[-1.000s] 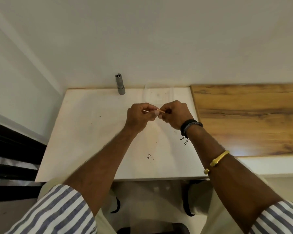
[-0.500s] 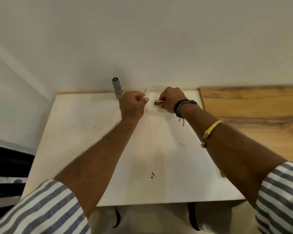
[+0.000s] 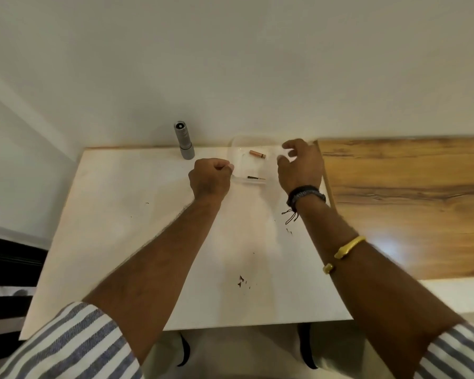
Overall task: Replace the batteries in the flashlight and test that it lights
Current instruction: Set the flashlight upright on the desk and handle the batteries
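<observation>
A grey flashlight [image 3: 184, 143] stands upright on its head at the back edge of the white table [image 3: 137, 231]. To its right lies a clear plastic tray [image 3: 240, 169]. In the tray are a copper-coloured battery [image 3: 257, 154] and a darker, thin battery-like piece [image 3: 256, 177] near the front rim. My left hand [image 3: 210, 177] is a closed fist at the tray's left side, and nothing shows in it. My right hand [image 3: 300, 165] hovers at the tray's right end with its fingers spread and empty.
A wood-grain counter [image 3: 405, 203] adjoins the table on the right. A plain wall rises right behind the table. Small dark specks [image 3: 241, 280] mark the table's front part. My lap shows below the front edge.
My right hand carried the copper battery to the tray, let it go and opened. My left hand closed into a fist and moved beside the tray.
</observation>
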A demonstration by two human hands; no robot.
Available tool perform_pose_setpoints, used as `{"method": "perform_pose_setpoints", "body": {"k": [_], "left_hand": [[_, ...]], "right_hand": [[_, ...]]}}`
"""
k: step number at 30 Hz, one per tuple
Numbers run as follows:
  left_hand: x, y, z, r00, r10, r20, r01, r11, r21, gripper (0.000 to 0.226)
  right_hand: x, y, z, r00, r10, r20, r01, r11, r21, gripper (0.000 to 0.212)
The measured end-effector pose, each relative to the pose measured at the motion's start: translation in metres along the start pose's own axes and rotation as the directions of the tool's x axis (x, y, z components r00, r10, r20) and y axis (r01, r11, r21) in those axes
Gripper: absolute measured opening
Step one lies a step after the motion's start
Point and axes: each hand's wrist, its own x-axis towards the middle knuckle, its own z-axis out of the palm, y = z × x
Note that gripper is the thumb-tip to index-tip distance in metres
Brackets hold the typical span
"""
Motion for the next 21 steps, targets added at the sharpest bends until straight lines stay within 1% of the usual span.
{"method": "perform_pose_setpoints", "body": {"k": [3,6,8,12,19,21], "left_hand": [[-0.008,-0.003,0.005,0.998,-0.058,-0.028,0.056,0.997,-0.051,0.013],[-0.011,-0.001,0.008,0.994,-0.098,-0.049,0.092,0.989,-0.117,0.010],[-0.009,0.001,0.009,0.993,-0.107,-0.050,0.100,0.986,-0.132,0.010],[0.000,0.007,0.012,0.992,-0.106,-0.062,0.096,0.985,-0.142,0.010],[0.006,0.006,0.017,0.992,-0.109,-0.064,0.101,0.988,-0.114,0.010],[0.006,0.004,0.018,0.992,-0.109,-0.067,0.102,0.989,-0.107,0.014]], "right_hand": [[-0.016,0.011,0.003,0.980,0.199,0.012,-0.199,0.975,0.102,0.038],[-0.022,0.015,0.009,0.944,0.325,0.056,-0.328,0.913,0.244,0.036],[-0.020,0.014,0.013,0.936,0.348,0.064,-0.349,0.880,0.321,0.033],[-0.008,0.011,0.014,0.935,0.353,0.024,-0.333,0.854,0.399,0.027],[-0.002,0.020,0.019,0.925,0.379,0.026,-0.354,0.837,0.417,0.024],[-0.003,0.021,0.019,0.928,0.373,0.016,-0.346,0.842,0.414,0.024]]}}
